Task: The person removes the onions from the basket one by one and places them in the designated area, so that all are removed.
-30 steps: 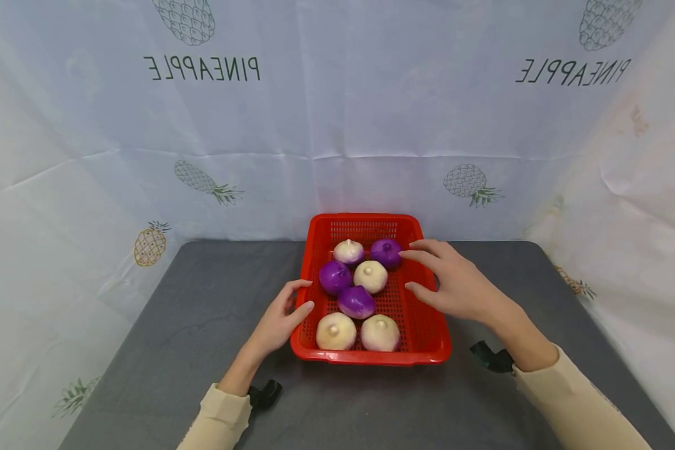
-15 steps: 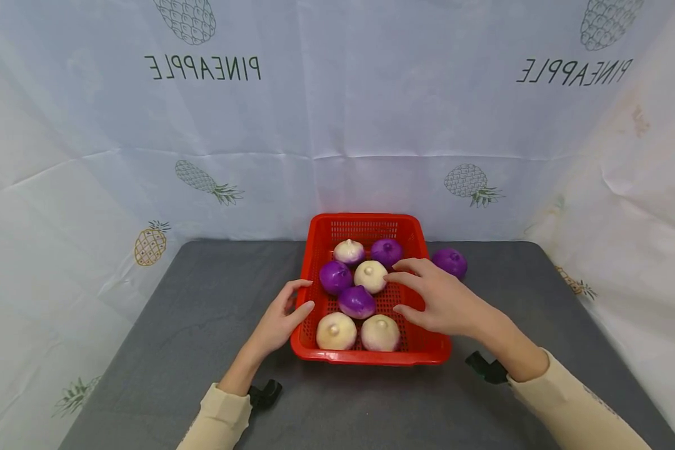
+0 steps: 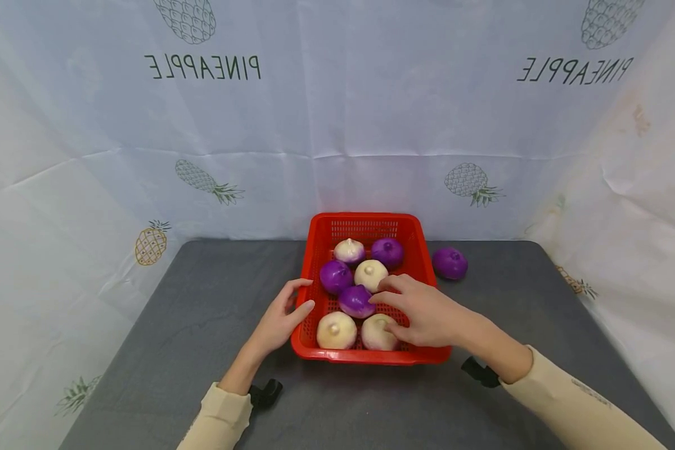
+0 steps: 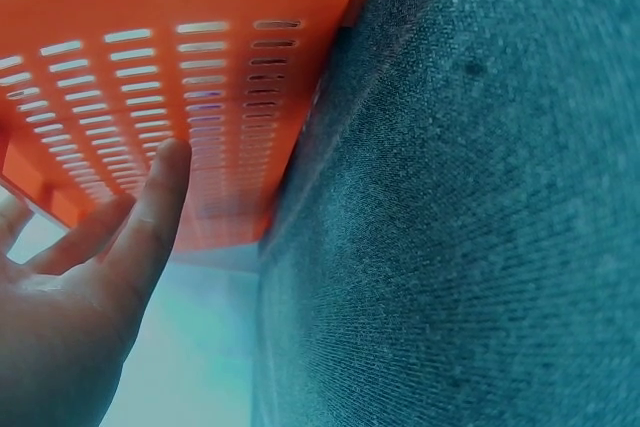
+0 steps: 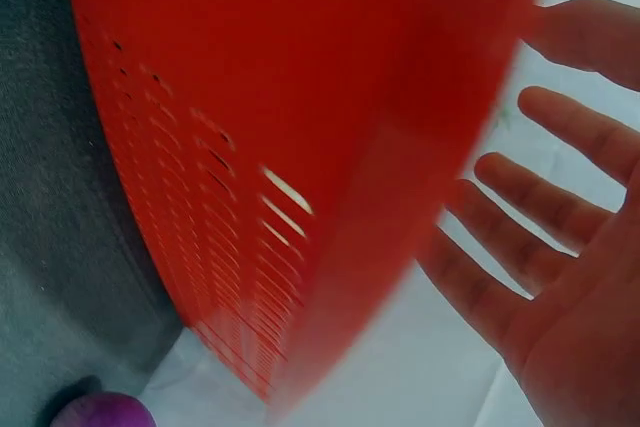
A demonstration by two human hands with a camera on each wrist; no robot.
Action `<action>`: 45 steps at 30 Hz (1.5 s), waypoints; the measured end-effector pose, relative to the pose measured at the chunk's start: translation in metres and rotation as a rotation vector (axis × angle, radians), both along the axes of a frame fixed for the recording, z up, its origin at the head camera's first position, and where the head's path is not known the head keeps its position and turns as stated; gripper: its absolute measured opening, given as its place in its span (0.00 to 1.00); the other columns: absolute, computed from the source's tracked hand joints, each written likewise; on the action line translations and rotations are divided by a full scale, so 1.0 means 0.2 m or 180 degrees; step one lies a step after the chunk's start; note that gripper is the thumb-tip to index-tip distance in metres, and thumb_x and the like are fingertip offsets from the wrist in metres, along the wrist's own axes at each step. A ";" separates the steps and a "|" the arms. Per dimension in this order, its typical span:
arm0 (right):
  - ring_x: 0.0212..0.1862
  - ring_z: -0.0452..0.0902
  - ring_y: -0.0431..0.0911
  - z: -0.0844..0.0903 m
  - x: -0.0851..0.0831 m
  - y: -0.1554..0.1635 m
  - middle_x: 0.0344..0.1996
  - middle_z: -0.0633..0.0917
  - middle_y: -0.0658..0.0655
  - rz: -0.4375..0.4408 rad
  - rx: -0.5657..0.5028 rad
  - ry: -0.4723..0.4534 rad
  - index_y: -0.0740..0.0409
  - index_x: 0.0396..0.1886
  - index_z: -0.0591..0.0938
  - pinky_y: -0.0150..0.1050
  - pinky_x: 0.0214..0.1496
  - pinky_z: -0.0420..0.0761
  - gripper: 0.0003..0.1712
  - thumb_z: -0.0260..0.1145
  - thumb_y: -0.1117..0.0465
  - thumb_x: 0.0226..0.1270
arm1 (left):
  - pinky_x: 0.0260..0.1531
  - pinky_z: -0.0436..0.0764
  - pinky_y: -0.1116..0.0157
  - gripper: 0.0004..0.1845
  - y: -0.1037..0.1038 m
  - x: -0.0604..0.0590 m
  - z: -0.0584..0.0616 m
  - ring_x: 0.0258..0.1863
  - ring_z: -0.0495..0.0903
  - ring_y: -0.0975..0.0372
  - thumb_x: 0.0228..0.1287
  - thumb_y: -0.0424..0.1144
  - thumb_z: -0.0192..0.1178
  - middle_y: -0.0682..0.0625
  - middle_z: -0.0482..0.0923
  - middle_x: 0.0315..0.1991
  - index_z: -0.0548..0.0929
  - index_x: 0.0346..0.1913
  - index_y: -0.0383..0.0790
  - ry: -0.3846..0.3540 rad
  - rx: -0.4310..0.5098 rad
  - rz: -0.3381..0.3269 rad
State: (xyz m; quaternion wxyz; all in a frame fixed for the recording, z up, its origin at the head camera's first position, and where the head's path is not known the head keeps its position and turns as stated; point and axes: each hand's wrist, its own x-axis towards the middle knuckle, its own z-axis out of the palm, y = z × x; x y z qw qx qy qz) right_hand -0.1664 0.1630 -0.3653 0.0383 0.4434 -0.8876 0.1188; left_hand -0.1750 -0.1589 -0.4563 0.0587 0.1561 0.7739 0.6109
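- Since a second ago the right hand has drawn back from the far right rim of the red basket towards the person, uncovering a purple onion that lies on the grey table outside the basket, beyond this hand and to its right
- Right hand now hovers low inside the basket with fingers spread and loosely bent, gripping nothing; its thumb side lies over the near white onion, though real contact cannot be told
- Just past its fingertips sits a purple onion in the basket, with a white one just beyond
- Right wrist view shows an open palm with straight fingers beside the blurred red wall
- Left hand has not shifted: its thumb and fingers rest against the basket's left wall, relaxed and holding nothing
- Left wrist view shows the thumb lying on the slotted wall
- Another white onion sits just inside the wall from the left hand
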 end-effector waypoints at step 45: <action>0.57 0.67 0.46 -0.22 -0.09 -0.07 0.54 0.74 0.48 -0.0337 0.0594 -0.0804 0.45 0.59 0.83 0.45 0.53 0.82 0.29 0.79 0.55 0.55 | 0.49 0.85 0.53 0.28 0.00 0.01 0.00 0.58 0.77 0.44 0.74 0.40 0.60 0.34 0.70 0.66 0.66 0.71 0.38 0.0046 -0.0012 0.0012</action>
